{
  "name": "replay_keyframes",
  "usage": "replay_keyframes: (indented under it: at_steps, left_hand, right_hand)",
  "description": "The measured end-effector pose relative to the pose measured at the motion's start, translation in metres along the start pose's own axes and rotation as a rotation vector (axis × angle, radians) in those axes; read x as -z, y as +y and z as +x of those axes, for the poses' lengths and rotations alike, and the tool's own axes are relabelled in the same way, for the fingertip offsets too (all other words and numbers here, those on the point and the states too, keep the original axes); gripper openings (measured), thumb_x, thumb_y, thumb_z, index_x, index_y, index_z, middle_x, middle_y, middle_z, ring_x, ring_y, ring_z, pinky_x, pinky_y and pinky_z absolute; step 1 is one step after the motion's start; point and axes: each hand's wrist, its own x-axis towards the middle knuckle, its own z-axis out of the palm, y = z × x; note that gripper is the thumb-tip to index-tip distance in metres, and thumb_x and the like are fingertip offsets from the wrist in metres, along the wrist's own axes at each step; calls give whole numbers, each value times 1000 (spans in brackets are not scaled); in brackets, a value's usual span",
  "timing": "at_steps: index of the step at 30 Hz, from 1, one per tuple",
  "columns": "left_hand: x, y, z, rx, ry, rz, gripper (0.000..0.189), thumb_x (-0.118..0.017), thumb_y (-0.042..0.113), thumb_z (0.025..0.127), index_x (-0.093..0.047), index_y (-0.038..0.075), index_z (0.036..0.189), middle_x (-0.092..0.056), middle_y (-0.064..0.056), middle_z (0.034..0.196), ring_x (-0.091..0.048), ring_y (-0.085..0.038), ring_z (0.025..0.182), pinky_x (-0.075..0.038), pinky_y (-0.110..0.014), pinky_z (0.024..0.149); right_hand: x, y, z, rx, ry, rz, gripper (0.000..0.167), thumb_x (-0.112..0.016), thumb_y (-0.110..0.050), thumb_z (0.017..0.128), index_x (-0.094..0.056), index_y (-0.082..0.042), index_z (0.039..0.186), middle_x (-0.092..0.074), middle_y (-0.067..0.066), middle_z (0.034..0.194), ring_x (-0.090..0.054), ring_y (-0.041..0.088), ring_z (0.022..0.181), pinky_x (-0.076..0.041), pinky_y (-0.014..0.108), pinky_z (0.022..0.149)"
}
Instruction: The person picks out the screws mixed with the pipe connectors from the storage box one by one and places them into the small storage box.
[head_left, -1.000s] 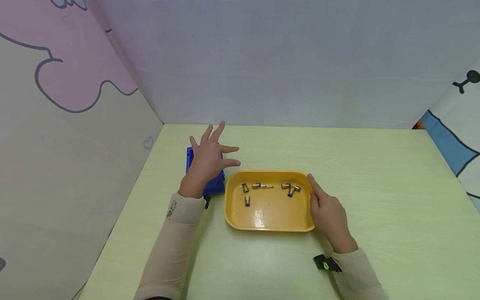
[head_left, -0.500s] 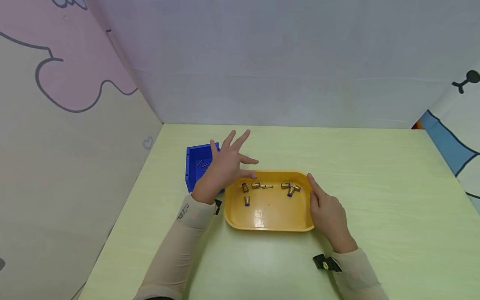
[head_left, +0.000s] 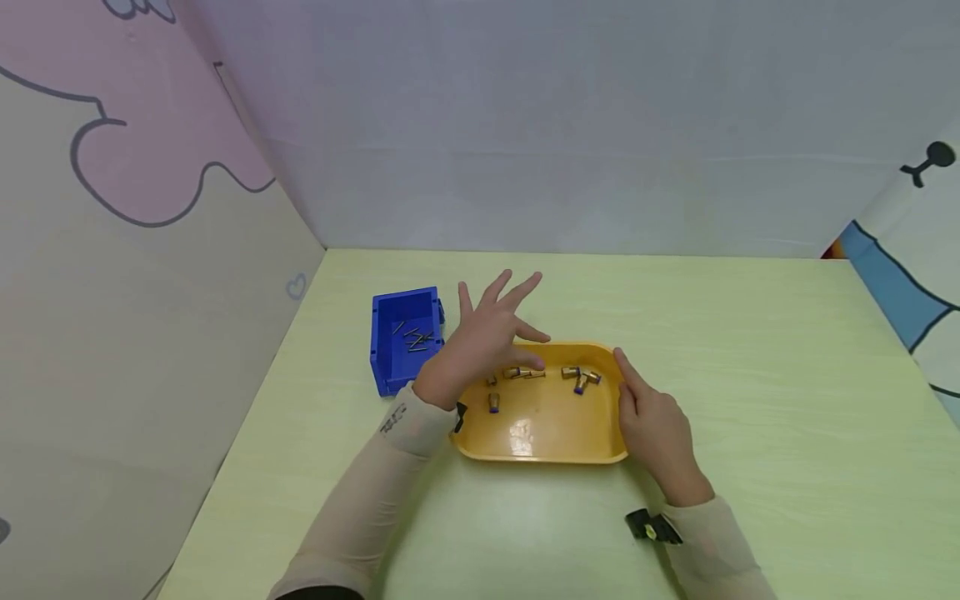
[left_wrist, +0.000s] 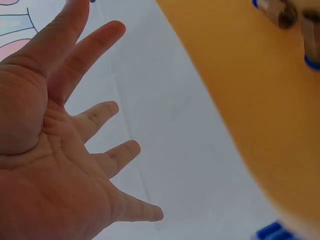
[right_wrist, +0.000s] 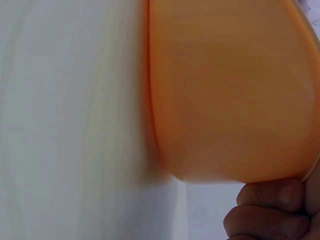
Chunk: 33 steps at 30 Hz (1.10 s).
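My left hand (head_left: pixel 480 342), fingers spread wide, hovers over the back left part of the yellow tray (head_left: pixel 555 425) and holds nothing. In the left wrist view its palm (left_wrist: pixel 60 165) faces the camera. Several brass fittings with blue collars (head_left: pixel 493 402) lie scattered in the tray, one partly hidden by that hand. Near its thumb lie thin metal pins (head_left: pixel 535 375). My right hand (head_left: pixel 656 429) grips the tray's right end, index finger along the rim; the right wrist view shows curled fingers (right_wrist: pixel 270 195) against the tray's side.
A blue bin (head_left: pixel 377 350) stands left of the tray, behind my left forearm, with several thin metal pins (head_left: pixel 416 340) inside. All of it is on a pale green table (head_left: pixel 787 375), with a cloth-like wall (head_left: pixel 570 150) at its back and printed panels at both sides.
My left hand has moved right from above the blue bin to over the tray, fingers spread throughout. The bin and its pins are uncovered. My right hand stays on the tray.
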Motion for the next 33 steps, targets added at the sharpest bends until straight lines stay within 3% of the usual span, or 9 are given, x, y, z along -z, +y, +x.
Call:
replay_keyframes:
  at_steps: [13,21,27,33]
  left_hand:
    - [-27,-5,9,67,-162,-60,42,-80,51,80,-73,38,119,-2,17,166,15,-24,153,21,-71,105]
    - [-44,-10,8,19,-242,51,52,-82,51,75,-68,44,125,4,15,167,19,-27,151,21,-71,105]
    - [-50,-8,6,7,-227,106,50,-83,50,75,-70,43,123,1,12,167,17,-29,152,21,-70,105]
    - [-59,1,8,-15,-157,217,30,-84,45,77,-78,41,106,-12,10,167,6,-29,154,13,-74,107]
  right_hand:
    - [-2,0,2,2,-14,-2,51,-38,-16,106,-34,-19,157,-41,3,51,-32,17,42,-30,31,42]
    - [-4,1,2,6,-8,-5,51,-39,-16,106,-34,-18,157,-41,3,51,-33,17,42,-30,31,43]
    - [-3,1,2,7,-6,-8,51,-40,-16,106,-34,-18,157,-41,3,51,-33,17,43,-30,31,43]
    - [0,1,1,0,-4,-11,51,-40,-16,106,-35,-18,157,-41,3,51,-34,17,43,-30,31,43]
